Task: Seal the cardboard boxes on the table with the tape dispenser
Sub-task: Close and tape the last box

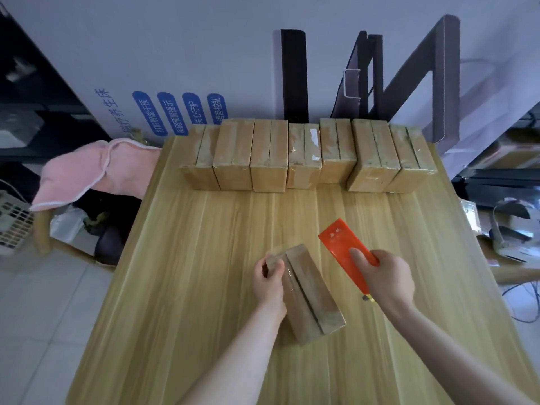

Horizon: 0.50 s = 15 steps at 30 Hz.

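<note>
A long cardboard box [314,296] lies slanted in the middle of the wooden table [181,287], with clear tape along its top seam. My left hand [268,280] pinches the box's far left corner, where the tape end sits. My right hand [385,279] grips an orange tape dispenser [339,244] just right of the box, its flat orange face pointing away from me. A small metal part shows below my right palm.
A row of several taped cardboard boxes [306,156] stands along the table's far edge. A pink cloth [87,171] hangs over a chair at the left. Dark metal frames [409,83] lean on the wall behind. Clutter lies on the floor at the right.
</note>
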Motion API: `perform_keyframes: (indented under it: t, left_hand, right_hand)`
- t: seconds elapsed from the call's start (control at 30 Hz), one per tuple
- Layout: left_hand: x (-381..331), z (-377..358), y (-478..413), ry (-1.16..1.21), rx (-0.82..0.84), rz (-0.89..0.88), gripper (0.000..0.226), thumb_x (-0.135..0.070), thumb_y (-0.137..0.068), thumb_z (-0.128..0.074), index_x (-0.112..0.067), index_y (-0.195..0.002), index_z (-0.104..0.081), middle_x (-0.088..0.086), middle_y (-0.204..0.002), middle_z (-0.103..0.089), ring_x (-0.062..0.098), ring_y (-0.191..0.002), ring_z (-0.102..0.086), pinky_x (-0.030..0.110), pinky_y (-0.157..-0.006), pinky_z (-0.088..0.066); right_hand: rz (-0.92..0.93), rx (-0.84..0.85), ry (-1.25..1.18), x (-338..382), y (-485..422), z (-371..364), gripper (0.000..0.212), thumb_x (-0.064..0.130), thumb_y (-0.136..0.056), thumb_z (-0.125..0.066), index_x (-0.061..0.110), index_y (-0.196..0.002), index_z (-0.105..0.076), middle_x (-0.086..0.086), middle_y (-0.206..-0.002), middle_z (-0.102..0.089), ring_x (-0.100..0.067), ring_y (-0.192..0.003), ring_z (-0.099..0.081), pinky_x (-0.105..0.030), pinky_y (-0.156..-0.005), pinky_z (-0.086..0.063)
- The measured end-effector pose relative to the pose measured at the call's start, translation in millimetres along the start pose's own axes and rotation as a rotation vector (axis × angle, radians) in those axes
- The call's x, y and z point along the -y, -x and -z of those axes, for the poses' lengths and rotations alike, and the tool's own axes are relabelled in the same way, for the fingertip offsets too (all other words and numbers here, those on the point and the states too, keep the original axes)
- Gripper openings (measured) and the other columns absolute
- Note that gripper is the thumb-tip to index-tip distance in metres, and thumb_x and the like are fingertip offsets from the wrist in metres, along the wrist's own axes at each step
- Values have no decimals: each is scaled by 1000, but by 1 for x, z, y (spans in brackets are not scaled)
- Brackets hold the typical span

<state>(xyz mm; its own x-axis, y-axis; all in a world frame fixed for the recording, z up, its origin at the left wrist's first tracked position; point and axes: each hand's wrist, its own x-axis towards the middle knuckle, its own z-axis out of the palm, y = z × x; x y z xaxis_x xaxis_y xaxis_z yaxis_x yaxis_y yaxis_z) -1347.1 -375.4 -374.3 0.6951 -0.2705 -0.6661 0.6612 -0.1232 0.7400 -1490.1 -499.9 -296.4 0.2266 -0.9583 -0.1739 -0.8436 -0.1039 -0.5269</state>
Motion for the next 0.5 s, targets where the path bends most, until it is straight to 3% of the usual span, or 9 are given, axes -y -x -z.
perform_keyframes:
  t: [0.07, 0.17, 0.27, 0.4, 0.5]
  left_hand:
    - [7, 5, 6, 21, -42, -13, 31, -22, -81, -76, -19, -109, -63, 3, -110, -67, 23, -104, -62, 41, -93, -51]
    - [18, 12, 16, -64, -118, -95, 25, -26, -78, -79, -13, -93, -63, 1, -96, -68, 20, -94, -63, 24, -80, -47]
    - [20, 23, 20, -178, -177, -158, 29, -31, -81, -75, -11, -100, -67, -1, -99, -66, 15, -93, -61, 23, -83, -41]
    - [20, 33, 23, -225, -151, -168, 34, -33, -83, -73, -8, -106, -72, -7, -102, -70, 5, -86, -61, 20, -84, -43]
    - [11, 35, 22, -262, -89, -158, 35, -26, -85, -71, -7, -114, -69, 4, -114, -69, 15, -103, -63, 28, -95, -45]
  right_hand:
    - [6, 0, -166, 6, 7, 3, 46, 51, -86, -60, 16, -57, -60, 3, -45, -56, -12, -37, -56, -22, -40, -37]
    - [-61, 31, -303, 10, 17, -7, 50, 47, -87, -63, 13, -50, -56, 8, -35, -49, -5, -33, -47, -20, -36, -33]
    - [-127, 46, -367, 8, 23, -17, 50, 50, -88, -61, 14, -53, -60, 11, -34, -51, 0, -31, -48, -15, -35, -29]
    - [-126, 44, -417, 8, 22, -18, 48, 51, -86, -61, 14, -57, -64, 6, -41, -58, -5, -35, -52, -23, -39, -39]
    - [-106, 48, -410, 7, 23, -19, 47, 50, -87, -61, 14, -59, -64, 4, -44, -58, -9, -39, -53, -24, -41, -39]
